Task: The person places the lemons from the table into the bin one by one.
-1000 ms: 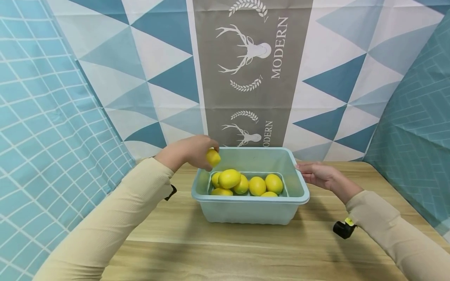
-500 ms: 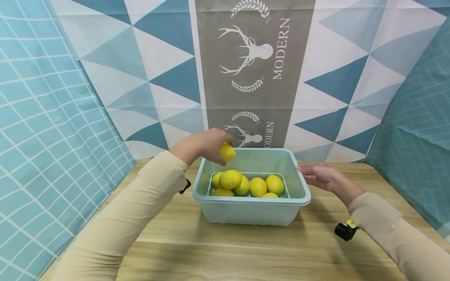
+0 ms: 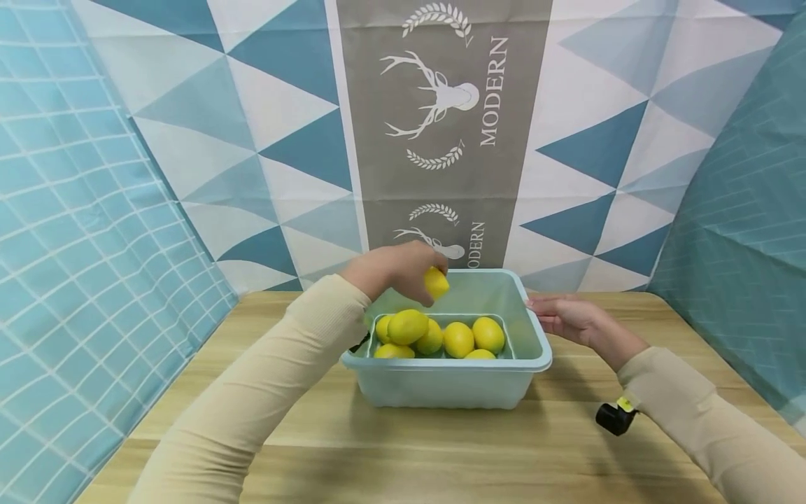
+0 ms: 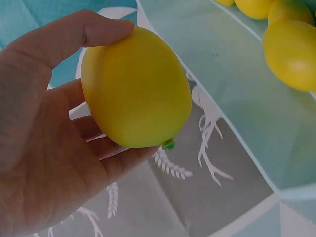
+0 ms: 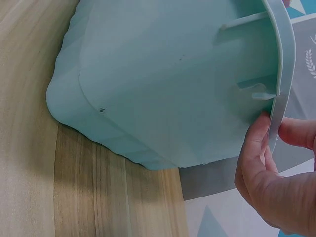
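My left hand holds a yellow lemon over the left half of a pale blue-green plastic tub. In the left wrist view the thumb lies on one side of the lemon and the fingers curl behind it, with a small green stem tip showing. Several more lemons lie inside the tub, some stacked at its left. My right hand is at the tub's right rim; in the right wrist view its thumb and fingers pinch that rim from both sides.
The tub stands on a wooden table. Behind it hangs a patterned cloth with triangles and deer heads. A blue checked sheet borders the left side and a teal sheet the right.
My left hand has moved right with the lemon, from the tub's left rim to above its inside. The right hand stays at the rim. The head view has shifted slightly.
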### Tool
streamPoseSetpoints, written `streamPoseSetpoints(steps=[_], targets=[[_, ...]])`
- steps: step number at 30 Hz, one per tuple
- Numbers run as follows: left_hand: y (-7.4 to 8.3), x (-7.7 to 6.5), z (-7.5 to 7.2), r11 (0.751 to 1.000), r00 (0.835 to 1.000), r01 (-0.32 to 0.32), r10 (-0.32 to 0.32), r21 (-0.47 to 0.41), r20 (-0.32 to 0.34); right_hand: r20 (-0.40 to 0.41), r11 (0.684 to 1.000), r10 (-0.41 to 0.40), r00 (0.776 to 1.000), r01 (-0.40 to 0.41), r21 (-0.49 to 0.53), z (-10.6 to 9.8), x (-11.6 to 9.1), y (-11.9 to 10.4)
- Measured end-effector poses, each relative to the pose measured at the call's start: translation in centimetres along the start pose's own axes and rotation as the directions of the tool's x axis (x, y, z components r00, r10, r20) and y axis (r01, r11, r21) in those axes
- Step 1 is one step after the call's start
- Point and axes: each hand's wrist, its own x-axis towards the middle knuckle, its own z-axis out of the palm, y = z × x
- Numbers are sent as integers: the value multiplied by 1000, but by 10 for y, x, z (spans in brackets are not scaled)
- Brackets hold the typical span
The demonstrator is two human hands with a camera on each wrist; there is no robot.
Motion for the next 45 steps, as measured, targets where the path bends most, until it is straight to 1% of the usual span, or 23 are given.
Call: streamPoseSetpoints(steps=[6,11,15,21,24,28,30,32,38,45], targets=[[13,13,9,999,997,-43,43,-8,58,22,1000,-10,1000,10,5,2,3,3],[23,23,11,996,992,-92,93,-14,90,25,1000,-7,1000,7,0,1,3,2],[29,30,14,993,989,-117,120,-34,91,24,1000,-4,1000,3,11,0,3,2],[37,35,16,980,979,-186,191,-66,73,34,1000,-11,999,10,17,0,2,2],[36,33,14,980,981,-184,188,-78,49,35,1000,-13,999,13,13,1,2,2],[28,27,14,984,987,-163,164,-77,5,26,1000,-12,1000,12,2,2,2,2],[21,22,14,987,989,-149,149,-63,-19,19,1000,-10,1000,10,-2,2,1,1],[14,15,15,991,992,-122,121,-50,-38,18,1000,-10,1000,10,-4,3,1,1],[-8,-11,16,998,998,-22,19,-56,-55,24,1000,-4,1000,4,16,2,1,1],[-35,-42,20,997,993,23,-31,-72,-112,36,1000,8,999,-8,18,3,1,0]])
